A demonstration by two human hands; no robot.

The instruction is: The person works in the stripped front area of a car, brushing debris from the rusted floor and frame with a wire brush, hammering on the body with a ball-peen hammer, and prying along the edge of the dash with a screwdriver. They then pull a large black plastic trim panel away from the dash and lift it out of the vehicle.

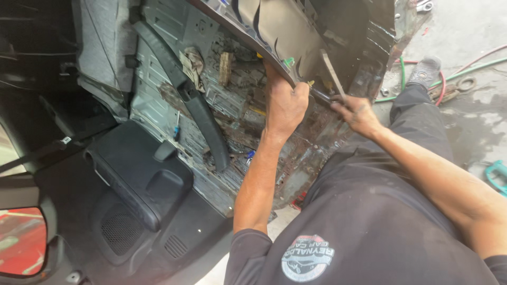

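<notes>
Left hand (285,105) clamps the trim panel (274,37) edge; right hand (358,113) apparently pinches a flat tool (332,74).

We're getting daylight from about two o'clock, bright on the concrete floor (465,37). The car interior around nine o'clock sits in deep shadow. Pretty sharp overall, slight wide-angle stretch at the edges.

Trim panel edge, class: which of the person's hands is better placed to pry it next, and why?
Probably the right hand: it holds the flat pry tool, whose lower end meets the trim panel edge. The left hand grips that edge, apparently steadying it.
</notes>
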